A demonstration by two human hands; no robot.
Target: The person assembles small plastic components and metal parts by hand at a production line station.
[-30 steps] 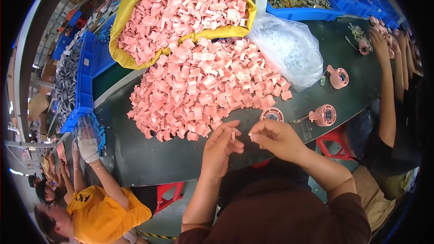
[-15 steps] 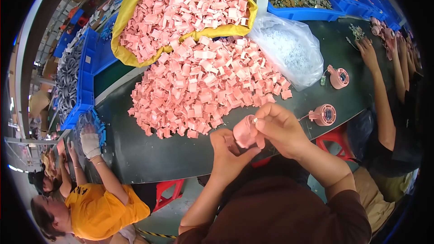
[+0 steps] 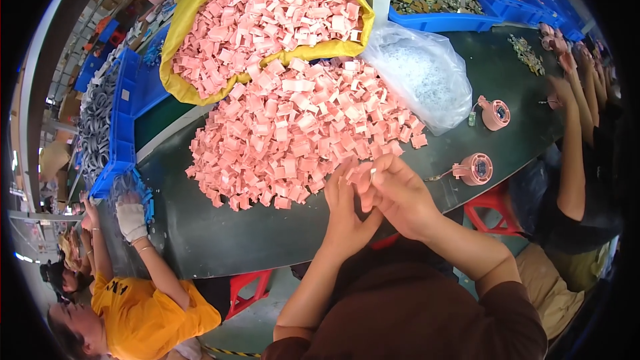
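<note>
Just in front of the large heap of pink plastic pieces (image 3: pixel 293 133), I hold a pink plastic housing (image 3: pixel 362 179) between my two hands. My left hand (image 3: pixel 345 217) is closed around it from the left, with the fingers pointing up along its far side. My right hand (image 3: pixel 405 201) is pinched at the housing's upper right, with a small white piece (image 3: pixel 373 173) showing at its fingertips. Fingers cover much of the housing. To the right, two round pink housings with wires, a nearer one (image 3: pixel 475 169) and a farther one (image 3: pixel 495 115), lie on the dark green table (image 3: pixel 220 243).
A yellow sack (image 3: pixel 175 70) spills pink pieces onto the heap. Beside it lies a clear plastic bag (image 3: pixel 427 80) of small pale parts. Blue bins (image 3: pixel 443 21) line the back. A gloved co-worker's hand (image 3: pixel 131 220) is at left; other workers' arms (image 3: pixel 572 160) are at right.
The pink housing has been raised and tilted, and my left fingers have stretched up behind it. My right hand stays pinched beside it. At right, a co-worker's hand has left the small-parts pile.
</note>
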